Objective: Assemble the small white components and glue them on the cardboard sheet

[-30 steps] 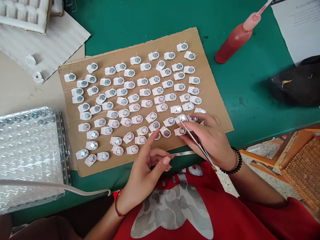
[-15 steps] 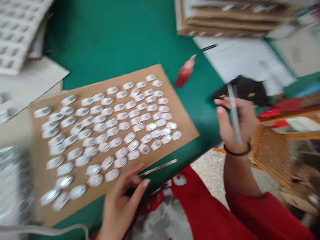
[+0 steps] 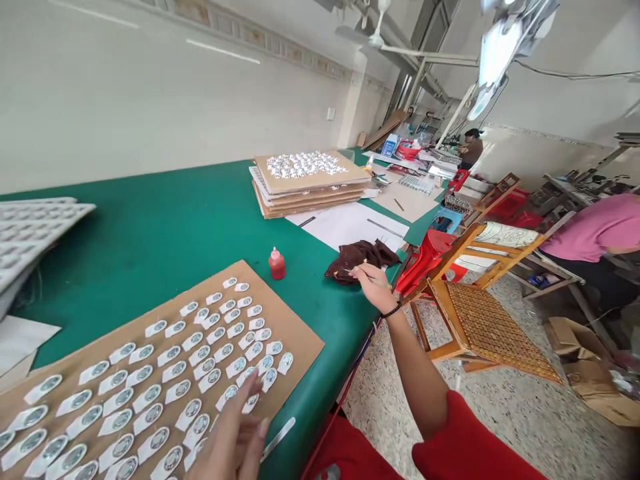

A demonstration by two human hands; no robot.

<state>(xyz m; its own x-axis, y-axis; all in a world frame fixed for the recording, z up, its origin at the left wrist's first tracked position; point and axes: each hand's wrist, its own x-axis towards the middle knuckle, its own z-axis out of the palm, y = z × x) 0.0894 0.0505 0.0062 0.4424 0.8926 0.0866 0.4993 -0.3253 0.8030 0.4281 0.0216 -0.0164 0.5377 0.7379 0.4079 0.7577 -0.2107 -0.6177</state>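
Observation:
My right hand (image 3: 373, 287) is closed around slim metal tweezers (image 3: 346, 270), their tips against a crumpled dark brown cloth (image 3: 357, 257) near the table's right edge. At the bottom, my left hand (image 3: 233, 427) hovers over the near right part of a cardboard sheet (image 3: 300, 343), its fingers apart and nothing visible in them. Rows of small oval silvery pieces on white backings (image 3: 150, 397) cover the sheet. Beside the left hand, a flat metal strip (image 3: 280, 437) lies partly hidden on the table. A red squeeze bottle (image 3: 277, 264) stands past the sheet's far corner.
A stack of loaded cardboard sheets (image 3: 310, 190) rests on white paper (image 3: 340, 223) at the back of the green table (image 3: 165, 233). White moulded trays (image 3: 40, 227) are at the left. A wooden chair (image 3: 490, 327) stands to the right; two other people are farther off.
My view has swung up and right, bringing the room into sight. My right hand, with the tweezers, has gone to the brown cloth. My left hand remains near the sheet.

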